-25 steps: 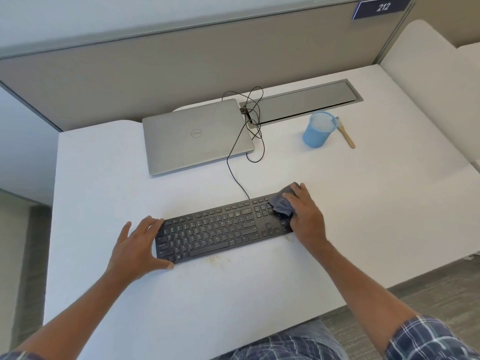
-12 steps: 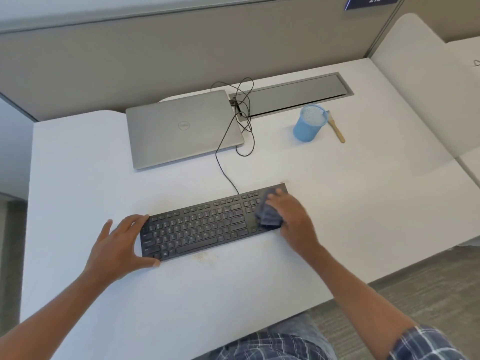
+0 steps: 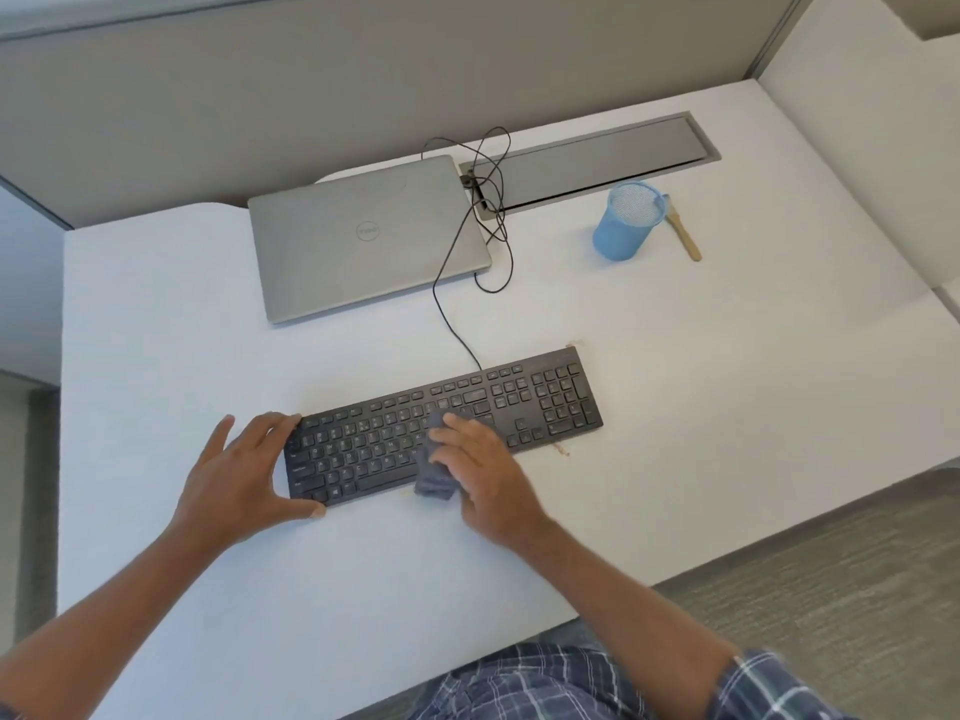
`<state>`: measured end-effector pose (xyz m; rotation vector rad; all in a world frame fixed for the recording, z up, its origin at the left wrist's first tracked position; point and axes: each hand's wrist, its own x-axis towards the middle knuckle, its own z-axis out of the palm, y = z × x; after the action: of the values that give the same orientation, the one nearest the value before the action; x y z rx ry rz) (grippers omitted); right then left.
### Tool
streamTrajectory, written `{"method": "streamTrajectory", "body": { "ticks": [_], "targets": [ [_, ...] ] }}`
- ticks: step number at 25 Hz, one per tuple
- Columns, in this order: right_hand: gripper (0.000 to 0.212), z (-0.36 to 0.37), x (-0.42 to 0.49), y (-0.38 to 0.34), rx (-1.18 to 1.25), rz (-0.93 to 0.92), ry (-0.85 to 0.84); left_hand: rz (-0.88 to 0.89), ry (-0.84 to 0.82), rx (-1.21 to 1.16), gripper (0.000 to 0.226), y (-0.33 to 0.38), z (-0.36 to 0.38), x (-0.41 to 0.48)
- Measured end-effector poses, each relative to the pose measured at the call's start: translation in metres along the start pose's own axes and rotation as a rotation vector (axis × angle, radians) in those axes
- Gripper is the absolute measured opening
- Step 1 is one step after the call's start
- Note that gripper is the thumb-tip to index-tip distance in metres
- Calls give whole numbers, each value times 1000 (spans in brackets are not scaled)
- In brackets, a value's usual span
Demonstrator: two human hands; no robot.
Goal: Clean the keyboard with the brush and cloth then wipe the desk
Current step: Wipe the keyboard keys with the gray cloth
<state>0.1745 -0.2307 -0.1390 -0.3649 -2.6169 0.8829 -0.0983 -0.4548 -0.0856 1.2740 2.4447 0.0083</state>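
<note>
White surface [image 3: 727, 407] in an office cubicle, with keyboard wiping on my feed.
I count one black keyboard [image 3: 519, 402]. The right hand [image 3: 483, 475] grips one grey cloth [image 3: 434, 478] on its middle keys, and the left hand [image 3: 239, 470], fingers spread, braces its left end. One brush [image 3: 683, 231] lies well behind, just beside one blue mesh cup [image 3: 626, 223], near one closed laptop [image 3: 363, 236].

Shifts the right hand [image 3: 483, 475] leftward along the keyboard [image 3: 519, 402], off the right end and onto the middle keys. Carries the grey cloth [image 3: 434, 475] along in its grip, now bunched under the fingers and lapping over the keyboard's front edge onto the desk [image 3: 675, 381]. Leaves the number pad [image 3: 563, 402] uncovered, a second ago hidden beneath hand and cloth.
</note>
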Motion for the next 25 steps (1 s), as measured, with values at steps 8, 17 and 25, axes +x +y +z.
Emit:
{"method": "streamTrajectory", "body": {
  "ticks": [8,17,25],
  "targets": [
    [55,-45,-20,59,-151,373,306,8,20,14,136,-6,5,0],
    [29,5,16,-14,78,-27,-106,-2,-10,16,137,-8,7,1],
    [53,-73,-28,79,-155,269,177,-42,32,-229,137,-7,11,-3]
  ]
}}
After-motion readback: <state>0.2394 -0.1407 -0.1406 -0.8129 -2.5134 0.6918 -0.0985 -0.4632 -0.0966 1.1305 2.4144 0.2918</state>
